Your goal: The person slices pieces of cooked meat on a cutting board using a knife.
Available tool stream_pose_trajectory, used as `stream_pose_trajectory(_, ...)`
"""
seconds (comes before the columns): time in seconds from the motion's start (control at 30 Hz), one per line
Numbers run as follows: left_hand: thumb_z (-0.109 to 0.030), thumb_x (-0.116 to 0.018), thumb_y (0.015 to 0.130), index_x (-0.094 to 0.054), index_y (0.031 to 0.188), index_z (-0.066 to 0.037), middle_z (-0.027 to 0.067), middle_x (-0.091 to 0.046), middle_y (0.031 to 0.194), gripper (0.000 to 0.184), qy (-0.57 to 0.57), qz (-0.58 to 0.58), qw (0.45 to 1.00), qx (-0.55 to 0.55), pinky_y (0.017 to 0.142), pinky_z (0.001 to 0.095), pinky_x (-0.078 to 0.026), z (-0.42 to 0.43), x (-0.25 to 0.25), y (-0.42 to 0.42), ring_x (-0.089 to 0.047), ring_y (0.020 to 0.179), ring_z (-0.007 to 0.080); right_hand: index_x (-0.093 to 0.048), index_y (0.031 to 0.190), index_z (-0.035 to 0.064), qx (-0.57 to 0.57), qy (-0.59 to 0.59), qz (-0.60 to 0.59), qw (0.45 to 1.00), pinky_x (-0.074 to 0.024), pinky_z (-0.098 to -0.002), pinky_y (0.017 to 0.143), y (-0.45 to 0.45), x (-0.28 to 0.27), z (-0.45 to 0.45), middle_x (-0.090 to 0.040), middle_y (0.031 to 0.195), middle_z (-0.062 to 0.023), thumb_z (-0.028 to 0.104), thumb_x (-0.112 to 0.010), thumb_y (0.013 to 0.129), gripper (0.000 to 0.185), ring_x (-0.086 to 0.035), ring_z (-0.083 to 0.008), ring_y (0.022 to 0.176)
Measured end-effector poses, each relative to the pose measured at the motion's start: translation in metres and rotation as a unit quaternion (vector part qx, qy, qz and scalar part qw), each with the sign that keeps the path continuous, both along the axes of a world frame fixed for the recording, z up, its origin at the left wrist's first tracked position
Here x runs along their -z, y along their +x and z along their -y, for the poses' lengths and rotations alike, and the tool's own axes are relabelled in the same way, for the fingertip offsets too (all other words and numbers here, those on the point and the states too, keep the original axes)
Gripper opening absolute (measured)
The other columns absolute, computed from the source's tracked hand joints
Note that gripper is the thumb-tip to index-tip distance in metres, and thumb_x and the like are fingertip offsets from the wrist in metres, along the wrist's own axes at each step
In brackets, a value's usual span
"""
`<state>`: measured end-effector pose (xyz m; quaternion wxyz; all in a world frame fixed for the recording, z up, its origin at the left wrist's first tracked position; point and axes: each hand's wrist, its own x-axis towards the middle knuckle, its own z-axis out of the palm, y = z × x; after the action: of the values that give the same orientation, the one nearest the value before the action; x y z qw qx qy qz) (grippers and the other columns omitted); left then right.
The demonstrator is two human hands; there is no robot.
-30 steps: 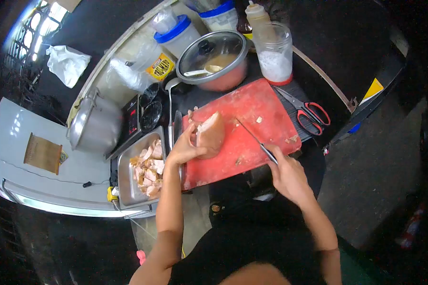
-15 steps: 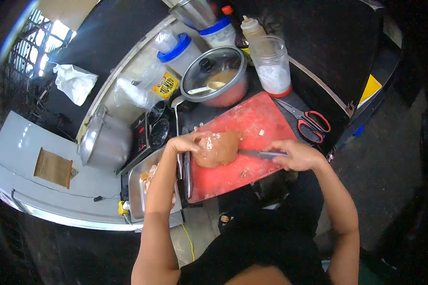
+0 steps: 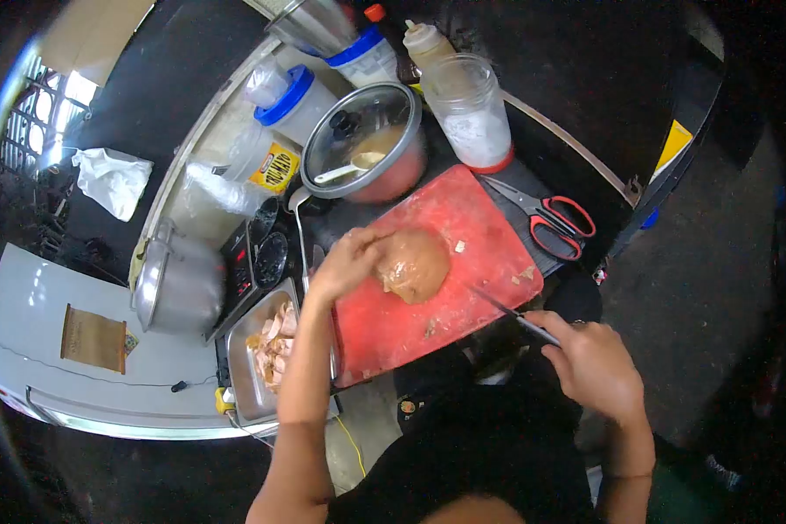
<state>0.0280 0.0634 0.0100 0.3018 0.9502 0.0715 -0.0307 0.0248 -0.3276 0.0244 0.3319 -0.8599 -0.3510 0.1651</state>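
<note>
A glossy, brownish-pink piece of meat [image 3: 417, 265] lies on the red cutting board [image 3: 384, 336]. My left hand [image 3: 349, 260] grips its left edge, fingers bent over it. With my right hand [image 3: 592, 362] I hold a knife [image 3: 508, 312] by its handle, off the board's lower right side. The blade points up and left over the board, apart from the meat. Small scraps dot the board around the meat. At left, a metal tray [image 3: 243, 367] contains cut pieces of pale meat [image 3: 275, 341], partly hidden behind my left forearm.
Red-handled scissors [image 3: 557, 225] lie right of the board. Behind it stand a lidded bowl [image 3: 358, 153] with a spoon on its glass lid, a jar of white powder [image 3: 473, 131] and blue-lidded tubs [image 3: 286, 96]. A metal pot [image 3: 179, 284] and a ladle [image 3: 301, 218] are at left.
The knife has drawn away from the meat, toward me and to the right. My left hand has shifted over the meat's upper left edge, and the meat sits turned. The view has shifted slightly.
</note>
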Motion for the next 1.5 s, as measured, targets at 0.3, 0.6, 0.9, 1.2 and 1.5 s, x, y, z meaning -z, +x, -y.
stream_pose_trajectory(0.3,-0.023,-0.078,0.083,-0.049,0.139,-0.003,0.0186,-0.054,0.133,0.066,0.008,0.130,0.989,-0.073,0.107,0.0387,-0.038,0.027,0.036,-0.021,-0.048,0.127,0.0274,-0.044,0.136,0.0114,0.069,0.191,-0.043,0.978,-0.0496,-0.0537,0.062,0.005,0.062,-0.054,-0.063,0.075,-0.0240,0.011,-0.055,0.093,0.045,-0.063,-0.0437,0.068)
stream_pose_trajectory(0.6,-0.018,-0.082,0.077,-0.054,0.129,-0.001,0.0132,-0.061,0.121,0.062,-0.062,0.177,0.973,-0.133,0.093,0.0362,-0.050,0.033,0.047,-0.024,-0.061,0.110,0.0225,-0.036,0.141,0.0080,0.045,0.164,-0.076,0.983,-0.0511,-0.0537,0.062,-0.007,0.070,-0.078,-0.063,0.082,-0.0269,0.012,-0.051,0.096,0.048,-0.063,-0.0459,0.069)
stream_pose_trajectory(0.9,-0.019,-0.078,0.081,-0.047,0.140,-0.004,0.0149,-0.053,0.134,0.068,-0.025,0.153,0.975,-0.158,0.092,0.0341,-0.052,0.037,0.049,-0.027,-0.057,0.118,0.0238,-0.036,0.141,0.0046,0.027,0.118,-0.120,0.985,-0.0508,-0.0534,0.068,-0.010,0.065,-0.083,-0.062,0.101,-0.0301,0.006,-0.053,0.093,0.050,-0.063,-0.0467,0.081)
stream_pose_trajectory(1.2,-0.016,-0.084,0.071,-0.060,0.121,-0.002,0.0166,-0.062,0.121,0.057,-0.004,0.224,0.956,-0.188,0.098,0.0396,-0.048,0.044,0.053,-0.026,-0.057,0.116,0.0300,-0.035,0.140,0.0061,0.031,0.085,-0.112,0.990,-0.0514,-0.0533,0.068,-0.014,0.065,-0.082,-0.062,0.102,-0.0288,0.005,-0.053,0.093,0.050,-0.063,-0.0463,0.083)
stream_pose_trajectory(1.5,-0.020,-0.085,0.070,-0.061,0.121,-0.003,0.0190,-0.063,0.120,0.059,0.065,0.245,0.953,-0.167,0.104,0.0427,-0.042,0.043,0.057,-0.028,-0.054,0.119,0.0343,-0.037,0.139,0.0067,0.038,0.112,-0.105,0.987,-0.0520,-0.0517,0.061,-0.013,0.066,-0.081,-0.063,0.091,-0.0271,0.008,-0.055,0.093,0.049,-0.063,-0.0449,0.073)
